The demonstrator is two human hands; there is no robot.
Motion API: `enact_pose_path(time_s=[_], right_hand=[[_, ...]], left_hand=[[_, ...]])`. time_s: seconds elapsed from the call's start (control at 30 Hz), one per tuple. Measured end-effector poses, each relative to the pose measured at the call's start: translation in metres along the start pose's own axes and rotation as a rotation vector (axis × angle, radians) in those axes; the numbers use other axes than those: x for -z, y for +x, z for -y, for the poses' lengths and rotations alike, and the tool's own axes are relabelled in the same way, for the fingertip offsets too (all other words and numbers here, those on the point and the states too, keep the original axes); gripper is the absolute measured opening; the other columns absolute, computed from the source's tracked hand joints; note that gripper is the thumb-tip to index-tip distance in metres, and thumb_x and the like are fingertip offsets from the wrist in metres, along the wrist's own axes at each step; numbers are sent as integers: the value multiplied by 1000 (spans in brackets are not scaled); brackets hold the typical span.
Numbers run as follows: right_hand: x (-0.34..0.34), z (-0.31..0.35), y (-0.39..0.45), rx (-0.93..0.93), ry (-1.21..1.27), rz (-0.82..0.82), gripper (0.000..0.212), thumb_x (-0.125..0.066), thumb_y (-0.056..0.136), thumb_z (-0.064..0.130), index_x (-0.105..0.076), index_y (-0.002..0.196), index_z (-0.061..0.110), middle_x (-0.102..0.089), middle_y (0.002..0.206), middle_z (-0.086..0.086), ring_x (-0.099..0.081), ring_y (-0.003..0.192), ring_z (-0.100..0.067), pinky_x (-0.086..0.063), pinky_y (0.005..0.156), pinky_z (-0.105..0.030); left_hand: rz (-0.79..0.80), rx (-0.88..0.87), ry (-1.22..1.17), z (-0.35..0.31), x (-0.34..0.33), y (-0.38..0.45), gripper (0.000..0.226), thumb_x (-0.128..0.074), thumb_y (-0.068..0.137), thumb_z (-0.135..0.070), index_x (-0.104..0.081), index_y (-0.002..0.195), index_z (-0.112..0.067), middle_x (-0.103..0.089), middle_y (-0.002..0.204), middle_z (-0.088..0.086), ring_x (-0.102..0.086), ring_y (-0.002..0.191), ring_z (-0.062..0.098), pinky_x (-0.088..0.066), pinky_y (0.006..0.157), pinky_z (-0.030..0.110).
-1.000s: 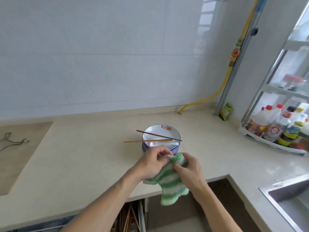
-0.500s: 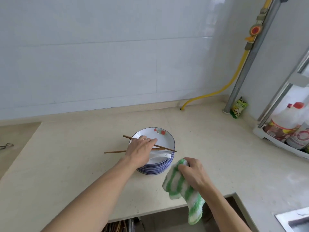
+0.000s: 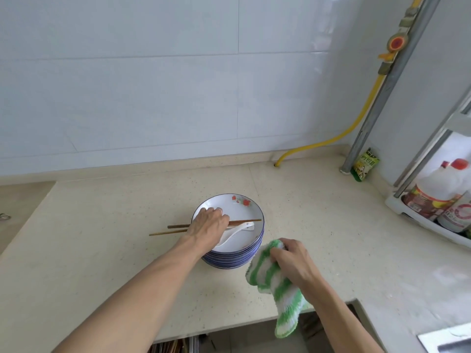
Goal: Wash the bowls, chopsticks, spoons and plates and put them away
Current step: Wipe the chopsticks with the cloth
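- Two chopsticks [image 3: 244, 221] lie side by side across the top plate [image 3: 238, 212], their left ends poking out past the rim over the surface [image 3: 102, 250].
- Your left hand [image 3: 207, 225] lies over the chopsticks at the plate's left side, fingers curled down around them; that grip looks closed on the sticks, though the fingertips are hidden.
- A white spoon [image 3: 235, 231] rests in the same plate, just near of the chopsticks, its handle running under your left hand.
- The plate tops a stack of plates [image 3: 234, 258] with blue-striped rims, standing mid-surface.
- Your right hand [image 3: 293, 263] is just right of the stack, grip pressed tight on a green-and-white striped cloth [image 3: 277, 294] that hangs past the near edge of the surface.
- Far right, a yellow hose [image 3: 356, 123] climbs beside a grey pipe [image 3: 377, 105], with a small green packet [image 3: 364, 165] at its foot.
- Bottles [image 3: 441, 192] stand on a white rack [image 3: 397, 205] at the right edge.
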State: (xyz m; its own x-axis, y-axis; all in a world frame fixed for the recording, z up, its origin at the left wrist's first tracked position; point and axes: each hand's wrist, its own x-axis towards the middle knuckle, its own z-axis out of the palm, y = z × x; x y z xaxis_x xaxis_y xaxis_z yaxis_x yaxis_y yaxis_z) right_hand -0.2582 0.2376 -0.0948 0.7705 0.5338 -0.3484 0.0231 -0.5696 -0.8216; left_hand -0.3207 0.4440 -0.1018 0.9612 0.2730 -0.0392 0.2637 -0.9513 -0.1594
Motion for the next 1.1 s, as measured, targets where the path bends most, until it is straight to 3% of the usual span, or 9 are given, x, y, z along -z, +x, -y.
enact_pose_path(time_s=[0.17,0.33,0.43,0.53,0.63,0.77,0.9,1.0,1.1], right_hand=[[3,13,-12,-44,78,-53,16,-55,81,9,-51,65,13,-53,61,-4,-50,55,-19,-39,53,-26],[5,40,-33,-4,317,-120,11,-57,91,13,-64,94,4,-68,96,-25,-70,89,-41,-59,75,-54],[-4,66,-52,98,709,-124,8,-60,95,15,-64,100,10,-66,93,-16,-65,83,-30,-57,75,-49],[-24,93,-74,157,1004,30,10,-58,95,14,-65,99,9,-65,87,-12,-65,75,-24,-52,66,-39],[-43,110,-86,99,1138,10,22,-54,96,23,-68,92,7,-68,86,-13,-66,77,-23,-52,64,-34],[-65,114,-94,177,914,-278,15,-71,90,18,-62,80,12,-66,73,-8,-62,61,-19,-51,55,-31],[-63,122,-93,112,995,-491,19,-75,87,13,-59,76,18,-61,79,-9,-57,60,-16,-50,55,-28],[-61,130,-91,51,1131,-533,29,-78,84,16,-53,98,24,-62,102,-11,-65,81,-24,-59,73,-40],[-72,139,-95,-11,1227,-469,58,-80,83,21,-44,129,20,-65,106,-12,-68,95,-29,-57,88,-50]], left_hand=[[-124,77,-213,3,14,-12,34,-41,91,8,-57,116,-7,-51,118,10,-59,99,29,-38,76,30],[-211,164,-667,10,46,-37,24,-43,103,-11,-60,119,-10,-59,103,8,-60,95,31,-40,76,33],[-122,159,-963,7,73,-60,18,-43,104,-16,-58,107,-25,-65,76,-1,-57,62,4,-38,57,21],[-50,188,-1191,-4,88,-85,2,-44,105,-21,-45,105,-20,-61,72,2,-46,45,2,-35,49,19],[-25,213,-1196,-5,100,-104,9,-43,105,-20,-49,104,-13,-60,75,2,-48,54,8,-37,53,25],[29,47,-1285,-4,123,-138,20,-41,105,-9,-54,102,-23,-58,62,-4,-48,39,2,-39,42,17],[160,2,-1253,11,117,-169,16,-51,103,-18,-50,120,-19,-63,78,0,-58,49,15,-45,47,23],[108,51,-1245,28,106,-190,18,-55,102,-26,-59,119,-21,-59,68,-1,-51,48,15,-40,47,23],[-100,123,-1234,30,110,-193,18,-57,101,-32,-67,92,-20,-47,51,-8,-37,48,14,-30,49,26]])
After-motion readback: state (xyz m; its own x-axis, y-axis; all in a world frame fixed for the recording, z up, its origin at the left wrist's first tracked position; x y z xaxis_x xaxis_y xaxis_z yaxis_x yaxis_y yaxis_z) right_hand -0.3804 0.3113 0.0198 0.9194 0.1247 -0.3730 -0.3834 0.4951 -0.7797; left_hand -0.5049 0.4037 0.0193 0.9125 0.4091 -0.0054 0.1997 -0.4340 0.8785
